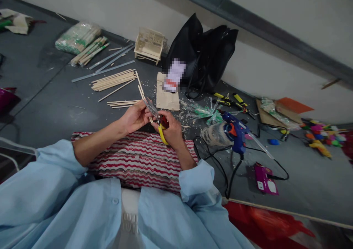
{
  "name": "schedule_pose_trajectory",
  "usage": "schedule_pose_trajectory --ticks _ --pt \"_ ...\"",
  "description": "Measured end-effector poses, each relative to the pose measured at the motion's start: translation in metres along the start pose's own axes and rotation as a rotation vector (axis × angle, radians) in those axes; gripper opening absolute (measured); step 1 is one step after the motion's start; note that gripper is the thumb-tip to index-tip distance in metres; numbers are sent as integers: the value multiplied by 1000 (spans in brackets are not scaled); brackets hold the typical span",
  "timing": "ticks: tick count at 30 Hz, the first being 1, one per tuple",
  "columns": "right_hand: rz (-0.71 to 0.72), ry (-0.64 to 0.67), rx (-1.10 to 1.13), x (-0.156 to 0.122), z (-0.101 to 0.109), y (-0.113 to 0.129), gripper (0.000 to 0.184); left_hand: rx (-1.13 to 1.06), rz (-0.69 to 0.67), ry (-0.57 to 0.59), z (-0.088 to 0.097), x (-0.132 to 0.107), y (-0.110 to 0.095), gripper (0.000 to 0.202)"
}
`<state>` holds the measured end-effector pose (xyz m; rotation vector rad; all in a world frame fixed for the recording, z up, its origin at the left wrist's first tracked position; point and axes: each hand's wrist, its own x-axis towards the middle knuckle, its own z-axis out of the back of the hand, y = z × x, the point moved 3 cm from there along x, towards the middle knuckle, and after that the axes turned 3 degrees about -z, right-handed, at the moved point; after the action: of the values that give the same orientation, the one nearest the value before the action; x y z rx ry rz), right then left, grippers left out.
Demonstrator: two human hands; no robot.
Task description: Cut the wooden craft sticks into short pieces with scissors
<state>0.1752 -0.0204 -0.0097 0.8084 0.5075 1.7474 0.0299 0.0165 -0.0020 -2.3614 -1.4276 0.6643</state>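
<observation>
My left hand (pixel 136 116) is closed around a couple of thin wooden chopsticks (pixel 141 91), which point up and away from me. My right hand (pixel 171 129) grips a pair of scissors (pixel 161 131) with a yellow and dark red handle. Their blades reach across to the fingers of my left hand, beside the chopsticks; whether they touch the wood I cannot tell. Beyond my left hand, loose chopsticks (pixel 113 80) lie in a bundle, with several more (pixel 122 104) nearer me. A red-and-white striped cushion (pixel 138 157) is under my forearms.
A small wooden model (pixel 149 46) stands at the wall by a black bag (pixel 202 54). Wrapped chopsticks (pixel 78 38) lie back left. A piece of brown cardboard (pixel 168 101) lies ahead. To the right are a blue glue gun (pixel 235 131), its cable, a plastic bottle (pixel 213 134) and a purple socket box (pixel 265 179).
</observation>
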Motion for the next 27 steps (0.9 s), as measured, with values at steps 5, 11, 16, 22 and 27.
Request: schedule_pose_trajectory --ticks 5,11,16,22,27 --pt "10 -9 -14 -1 -1 -2 32 -3 1 -20 1 0 0 29" --pt "45 13 -40 0 -2 1 32 2 -26 8 4 2 -1 26" --pt "-34 -44 24 2 3 -3 38 72 -30 47 4 4 -10 32" --pt "-67 -114 66 2 5 -7 41 131 -34 36 4 5 -17 31" --pt "-107 -155 80 2 7 -7 42 220 -55 6 5 5 -20 29"
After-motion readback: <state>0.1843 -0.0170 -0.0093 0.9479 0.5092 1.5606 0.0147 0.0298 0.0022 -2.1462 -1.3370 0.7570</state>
